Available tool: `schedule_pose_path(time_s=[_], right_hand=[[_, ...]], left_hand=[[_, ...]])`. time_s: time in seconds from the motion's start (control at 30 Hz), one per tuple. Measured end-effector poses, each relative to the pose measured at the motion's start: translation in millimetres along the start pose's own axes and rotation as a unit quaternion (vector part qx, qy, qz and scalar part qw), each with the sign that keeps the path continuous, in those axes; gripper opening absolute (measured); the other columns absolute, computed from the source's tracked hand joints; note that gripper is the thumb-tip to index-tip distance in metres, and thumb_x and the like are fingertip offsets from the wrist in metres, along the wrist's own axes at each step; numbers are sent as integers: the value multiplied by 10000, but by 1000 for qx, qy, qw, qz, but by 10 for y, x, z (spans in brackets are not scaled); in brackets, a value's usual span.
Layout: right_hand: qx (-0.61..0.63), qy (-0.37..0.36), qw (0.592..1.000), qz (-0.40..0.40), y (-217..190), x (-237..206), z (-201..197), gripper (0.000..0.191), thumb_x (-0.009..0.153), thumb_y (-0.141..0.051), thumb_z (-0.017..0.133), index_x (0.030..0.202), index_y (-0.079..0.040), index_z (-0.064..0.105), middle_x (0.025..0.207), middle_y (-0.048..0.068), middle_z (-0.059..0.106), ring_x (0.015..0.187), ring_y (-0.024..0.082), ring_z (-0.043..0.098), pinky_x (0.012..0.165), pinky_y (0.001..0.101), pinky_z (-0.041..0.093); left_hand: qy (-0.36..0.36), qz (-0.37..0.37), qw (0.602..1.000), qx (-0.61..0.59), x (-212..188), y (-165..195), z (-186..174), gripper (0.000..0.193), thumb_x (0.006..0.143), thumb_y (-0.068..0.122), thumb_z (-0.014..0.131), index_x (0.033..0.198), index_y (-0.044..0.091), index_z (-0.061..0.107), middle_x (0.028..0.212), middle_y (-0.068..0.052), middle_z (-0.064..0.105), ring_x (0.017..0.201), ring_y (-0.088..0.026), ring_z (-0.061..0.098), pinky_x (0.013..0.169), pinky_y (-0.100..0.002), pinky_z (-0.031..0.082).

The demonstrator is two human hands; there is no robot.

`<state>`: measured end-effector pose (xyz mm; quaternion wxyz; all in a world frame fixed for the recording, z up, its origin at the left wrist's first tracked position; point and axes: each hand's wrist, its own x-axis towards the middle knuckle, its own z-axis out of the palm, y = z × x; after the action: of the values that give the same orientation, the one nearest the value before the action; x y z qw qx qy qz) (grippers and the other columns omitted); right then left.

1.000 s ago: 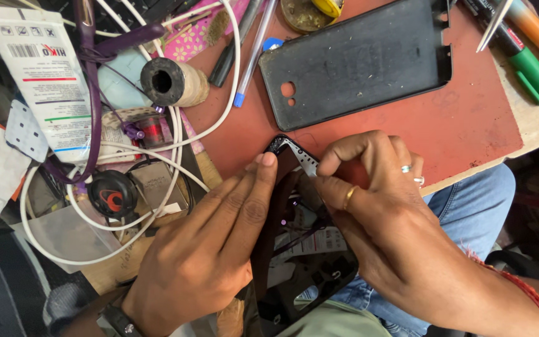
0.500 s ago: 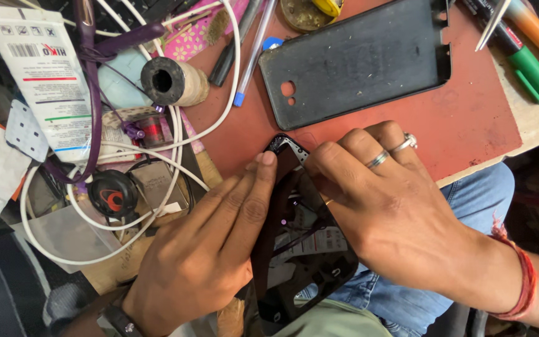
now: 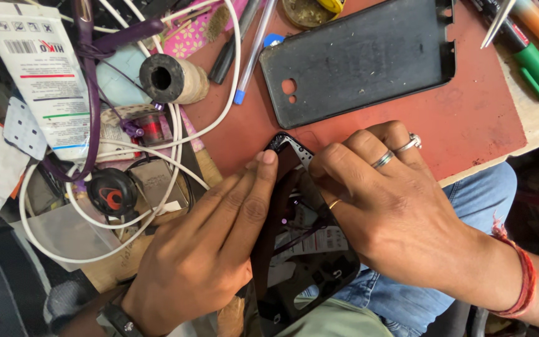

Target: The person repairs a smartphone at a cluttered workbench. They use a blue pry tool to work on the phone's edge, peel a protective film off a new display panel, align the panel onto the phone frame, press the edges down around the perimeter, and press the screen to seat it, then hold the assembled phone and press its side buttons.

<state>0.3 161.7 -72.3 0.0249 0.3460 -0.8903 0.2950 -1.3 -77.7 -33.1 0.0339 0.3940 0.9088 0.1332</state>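
Between both hands point(image 3: 201, 249) point(image 3: 388, 206), black phone frame point(image 3: 294, 262), fingers pressing.

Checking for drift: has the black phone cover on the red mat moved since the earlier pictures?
No. The black phone cover lies in the same place on the red mat, beside the blue-capped pen.
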Motion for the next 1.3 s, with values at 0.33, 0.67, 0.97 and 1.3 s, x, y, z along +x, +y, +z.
schedule_pose_path(time_s=[0.33,0.67,0.97,1.3], right_hand=[[-11,-8,1000,-24,24,-40,21,252,724,-89,700,926,60,726,1136,142,603,1040,323,543,856,474,411],[-95,-72,993,3,-63,-127,15,505,718,-176,618,1133,89,733,1212,86,561,1157,311,497,950,457,389],[-62,-60,996,7,-87,-139,26,270,860,-87,625,1009,119,715,1243,133,567,1149,311,499,936,486,372],[-61,-61,996,13,-114,-153,11,259,836,-98,629,970,103,724,1262,142,573,1167,322,505,942,508,371]], left_hand=[[4,-3,1000,0,-14,0,24,782,700,32,642,1448,-122,470,1344,-211,660,1154,-288,700,963,-348,572],[0,10,1000,-3,2,-22,-1,755,707,41,636,1420,-158,486,1386,-234,619,1188,-308,683,1006,-363,552],[1,27,999,39,-10,-5,21,700,743,98,654,1386,-144,521,1450,-199,593,1145,-300,684,949,-357,556],[4,3,1000,-1,13,-12,19,754,699,15,631,1424,-142,495,1371,-226,632,1177,-303,698,996,-359,564]])
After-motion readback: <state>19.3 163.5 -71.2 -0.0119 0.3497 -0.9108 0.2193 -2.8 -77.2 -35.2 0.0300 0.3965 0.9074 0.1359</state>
